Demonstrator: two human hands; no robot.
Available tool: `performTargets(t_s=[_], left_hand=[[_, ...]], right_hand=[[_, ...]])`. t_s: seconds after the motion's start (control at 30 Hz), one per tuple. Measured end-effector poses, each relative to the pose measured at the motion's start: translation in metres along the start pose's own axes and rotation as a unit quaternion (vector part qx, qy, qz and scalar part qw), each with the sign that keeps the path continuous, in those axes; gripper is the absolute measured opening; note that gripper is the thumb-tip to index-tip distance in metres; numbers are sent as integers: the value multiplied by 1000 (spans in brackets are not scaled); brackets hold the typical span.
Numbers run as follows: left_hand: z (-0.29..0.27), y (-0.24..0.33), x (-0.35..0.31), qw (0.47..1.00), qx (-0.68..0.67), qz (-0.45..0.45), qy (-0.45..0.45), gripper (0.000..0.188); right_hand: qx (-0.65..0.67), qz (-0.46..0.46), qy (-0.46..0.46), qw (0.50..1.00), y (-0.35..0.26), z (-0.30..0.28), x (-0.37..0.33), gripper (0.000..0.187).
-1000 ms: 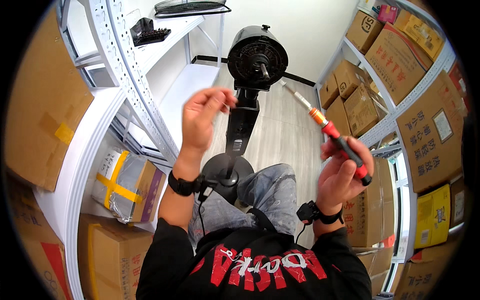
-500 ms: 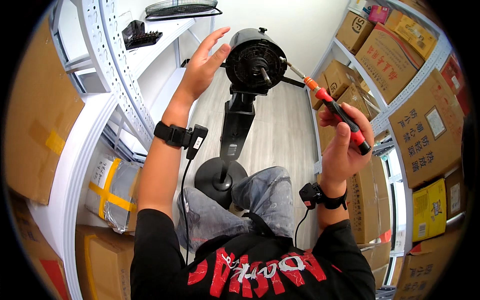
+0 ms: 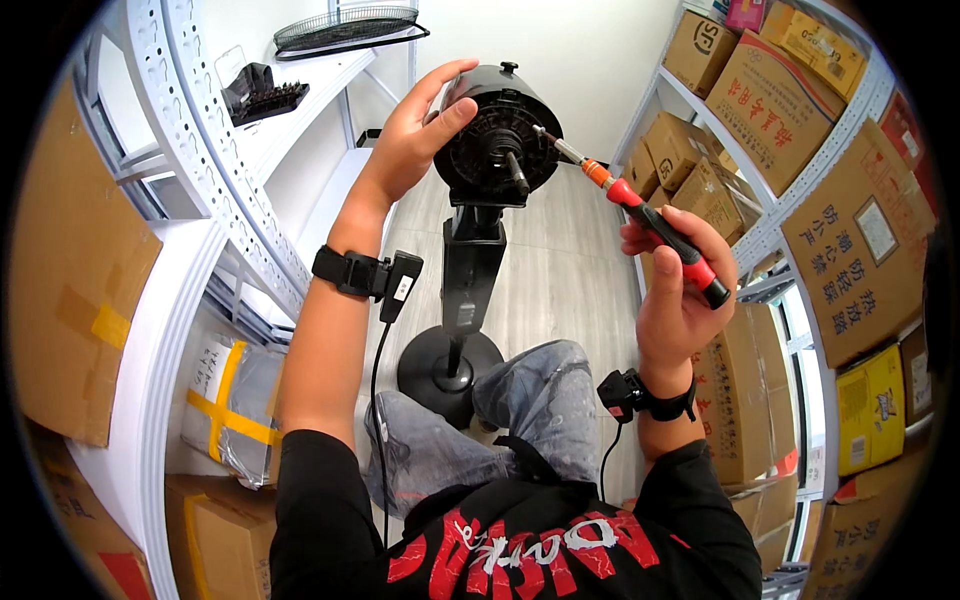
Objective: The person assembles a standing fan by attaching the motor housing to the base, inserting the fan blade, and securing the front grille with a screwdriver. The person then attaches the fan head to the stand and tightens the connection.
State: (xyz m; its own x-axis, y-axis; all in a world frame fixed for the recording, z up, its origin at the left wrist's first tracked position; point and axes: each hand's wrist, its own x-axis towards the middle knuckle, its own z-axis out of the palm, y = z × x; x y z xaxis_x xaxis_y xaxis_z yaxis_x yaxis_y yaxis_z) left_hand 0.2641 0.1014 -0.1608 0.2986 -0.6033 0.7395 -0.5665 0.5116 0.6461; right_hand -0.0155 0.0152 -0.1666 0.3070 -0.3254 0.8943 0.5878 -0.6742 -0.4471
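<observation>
In front of me stands a black pedestal fan with its motor housing bare and a metal shaft sticking out toward me. My left hand grips the housing's left side, fingers along the top and thumb at the front rim. Held in my right hand is a red and black screwdriver with an orange collar. Its silver shank slants up to the left, and the tip meets the right part of the motor's front face. Whether it sits in a screw is too small to tell.
The fan's round base stands on the floor before my knees. A wire fan grille and a dark case of small bits lie on the left white shelf. Cardboard boxes fill the right shelves. Cables hang from both wrist straps.
My left hand has come onto the motor housing, from just beside it. The screwdriver has shifted left in the picture, its tip now further in on the motor's face.
</observation>
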Motion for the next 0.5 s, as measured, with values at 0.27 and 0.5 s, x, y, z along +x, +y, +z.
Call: performTargets(t_s=[0.27, 0.5], left_hand=[[5, 28, 18, 987, -85, -138, -2, 43], [3, 21, 16, 987, -92, -127, -27, 39]], right_hand=[[9, -5, 6, 1000, 7, -4, 1, 31], [24, 7, 27, 999, 14, -5, -4, 33]])
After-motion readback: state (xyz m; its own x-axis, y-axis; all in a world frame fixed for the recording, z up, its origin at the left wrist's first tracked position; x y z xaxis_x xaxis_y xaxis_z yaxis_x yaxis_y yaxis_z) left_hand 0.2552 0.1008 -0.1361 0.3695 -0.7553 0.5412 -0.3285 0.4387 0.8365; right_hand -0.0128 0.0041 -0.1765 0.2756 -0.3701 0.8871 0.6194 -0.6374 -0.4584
